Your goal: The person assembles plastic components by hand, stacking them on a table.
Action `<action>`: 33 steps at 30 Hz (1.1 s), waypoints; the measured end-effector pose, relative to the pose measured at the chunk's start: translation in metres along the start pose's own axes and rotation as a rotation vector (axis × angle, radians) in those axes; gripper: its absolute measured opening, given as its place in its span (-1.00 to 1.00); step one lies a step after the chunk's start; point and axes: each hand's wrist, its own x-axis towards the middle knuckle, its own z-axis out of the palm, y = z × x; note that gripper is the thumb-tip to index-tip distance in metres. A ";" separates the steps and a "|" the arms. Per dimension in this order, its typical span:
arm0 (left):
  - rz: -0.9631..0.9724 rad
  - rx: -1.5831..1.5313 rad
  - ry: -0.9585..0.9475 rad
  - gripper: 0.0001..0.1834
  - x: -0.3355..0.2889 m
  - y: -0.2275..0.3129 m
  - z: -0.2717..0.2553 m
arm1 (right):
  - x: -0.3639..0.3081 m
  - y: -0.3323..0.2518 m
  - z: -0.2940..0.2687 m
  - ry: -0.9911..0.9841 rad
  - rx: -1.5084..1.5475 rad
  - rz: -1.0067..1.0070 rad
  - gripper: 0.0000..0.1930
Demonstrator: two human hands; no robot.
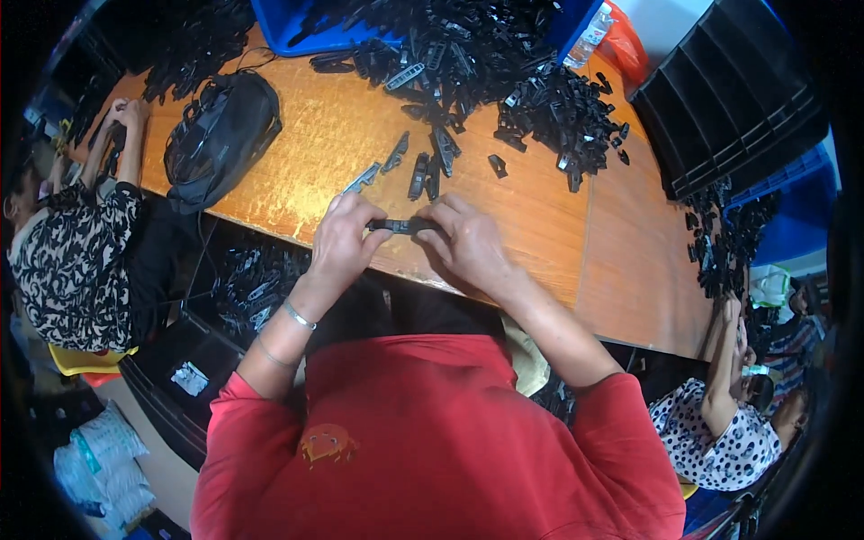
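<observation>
A small black plastic part [399, 226] is stretched between my two hands, just above the near edge of the wooden table. My left hand [345, 232] pinches its left end between thumb and fingers. At the other end, my right hand [468, 238] grips it the same way, hiding that tip. Just beyond my fingers lie a few loose pieces: an upright black part [418, 176], a longer black part [443, 148] and a greyish part [364, 177] close to my left knuckles. What exactly these parts are I cannot make out.
Heaps of black parts [576, 121] cover the far side, spilling from a blue bin [274, 22]. A black bag [225, 135] lies at left on the wooden table [315, 117]. Stacked black trays [729, 90] stand at right. Co-workers sit at both sides. A crate [171, 360] is beside me.
</observation>
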 end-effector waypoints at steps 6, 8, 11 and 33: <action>-0.008 -0.035 0.027 -0.78 -0.004 -0.004 0.004 | 0.002 0.014 0.020 0.041 0.007 0.032 -0.76; -0.006 -0.028 0.021 -0.78 -0.003 -0.003 0.004 | 0.003 0.018 0.017 0.025 0.007 0.041 -0.77; 0.018 -0.044 0.031 -0.78 -0.003 -0.003 0.006 | 0.007 0.019 0.013 -0.006 -0.016 0.033 -0.75; -0.128 0.016 -0.116 -0.56 0.035 0.029 -0.022 | 0.043 0.115 -0.041 0.129 -0.380 0.266 -0.80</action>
